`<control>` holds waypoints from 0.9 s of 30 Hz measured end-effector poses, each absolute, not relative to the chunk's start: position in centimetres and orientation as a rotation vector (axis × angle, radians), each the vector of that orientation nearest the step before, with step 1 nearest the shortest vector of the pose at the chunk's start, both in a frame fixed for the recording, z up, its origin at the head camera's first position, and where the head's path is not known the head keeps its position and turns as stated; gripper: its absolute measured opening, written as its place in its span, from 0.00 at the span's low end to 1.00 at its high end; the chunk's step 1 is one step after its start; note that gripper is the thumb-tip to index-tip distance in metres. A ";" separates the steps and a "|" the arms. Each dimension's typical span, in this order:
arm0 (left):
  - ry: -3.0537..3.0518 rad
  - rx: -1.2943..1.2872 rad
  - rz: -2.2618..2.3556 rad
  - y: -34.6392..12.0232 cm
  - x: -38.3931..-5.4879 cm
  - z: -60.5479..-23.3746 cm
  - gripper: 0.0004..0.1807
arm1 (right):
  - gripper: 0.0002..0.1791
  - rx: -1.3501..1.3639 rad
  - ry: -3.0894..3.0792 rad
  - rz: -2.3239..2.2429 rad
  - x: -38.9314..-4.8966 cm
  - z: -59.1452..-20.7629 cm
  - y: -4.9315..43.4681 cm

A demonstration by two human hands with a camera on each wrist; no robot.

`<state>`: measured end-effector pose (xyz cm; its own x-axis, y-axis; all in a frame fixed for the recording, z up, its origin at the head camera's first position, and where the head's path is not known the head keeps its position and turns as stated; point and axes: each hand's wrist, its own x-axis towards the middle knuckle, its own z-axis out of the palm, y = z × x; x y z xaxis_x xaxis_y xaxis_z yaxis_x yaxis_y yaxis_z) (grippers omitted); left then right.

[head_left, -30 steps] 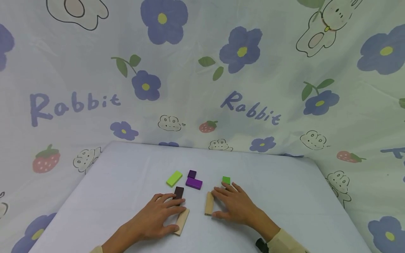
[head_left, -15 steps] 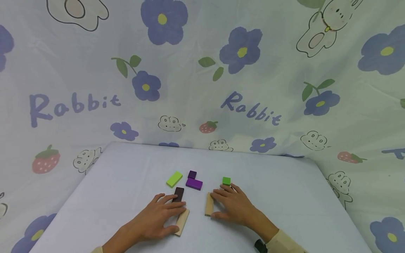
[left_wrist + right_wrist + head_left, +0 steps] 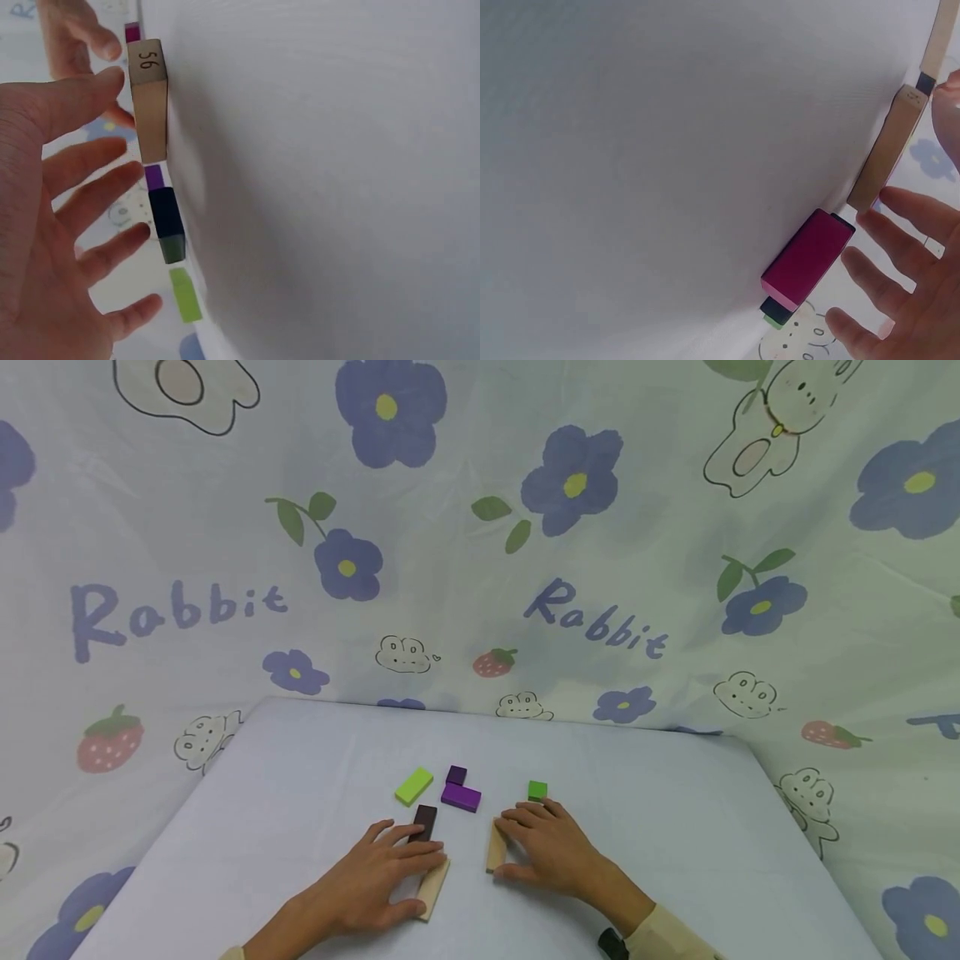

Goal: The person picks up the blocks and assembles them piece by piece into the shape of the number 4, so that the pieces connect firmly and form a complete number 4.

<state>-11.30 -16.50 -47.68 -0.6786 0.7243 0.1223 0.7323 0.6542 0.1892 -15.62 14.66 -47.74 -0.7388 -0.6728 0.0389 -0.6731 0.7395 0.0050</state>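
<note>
My left hand (image 3: 367, 877) lies spread over a pale wooden block (image 3: 432, 891), thumb by its near end and index finger by its far end. In the left wrist view the fingers of that hand look apart from the block, whose end bears the number 56. A dark brown block (image 3: 424, 821) is partly under its other fingers. My right hand (image 3: 551, 852) bends loosely beside a second wooden block (image 3: 496, 847), thumb at the near end, fingertips at the far end; I cannot tell whether they touch it. Just beyond those fingers sits a green cube (image 3: 537, 790).
Farther back on the white table (image 3: 660, 827) lie a lime green block (image 3: 414, 786), a purple block (image 3: 461, 797) and a dark purple cube (image 3: 456, 775). A magenta-faced block (image 3: 808, 255) shows in the right wrist view. A printed cloth (image 3: 465, 527) hangs behind.
My right hand has shifted slightly left, its thumb and fingers covering more of the wooden block. My left hand stays almost where it was. The blocks keep their layout.
</note>
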 end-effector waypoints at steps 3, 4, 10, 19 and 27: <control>-2.800 -1.279 -0.378 -16.6 -11.2 -47.7 0.28 | 0.40 1.117 -2.900 0.012 -15.6 -47.7 14.6; -2.802 -1.290 -0.387 -16.7 -11.2 -47.7 0.28 | 0.40 1.114 -2.904 0.010 -15.6 -47.7 14.5; -2.815 -1.319 -0.408 -16.7 -11.0 -47.7 0.29 | 0.39 1.102 -2.918 0.005 -15.6 -47.8 14.4; -2.814 -1.318 -0.366 -16.7 -11.0 -47.6 0.31 | 0.40 1.081 -2.928 0.010 -15.5 -47.8 14.8; -2.845 -1.301 -0.335 -16.5 -11.1 -47.4 0.30 | 0.40 1.057 -2.981 0.017 -15.4 -47.7 14.8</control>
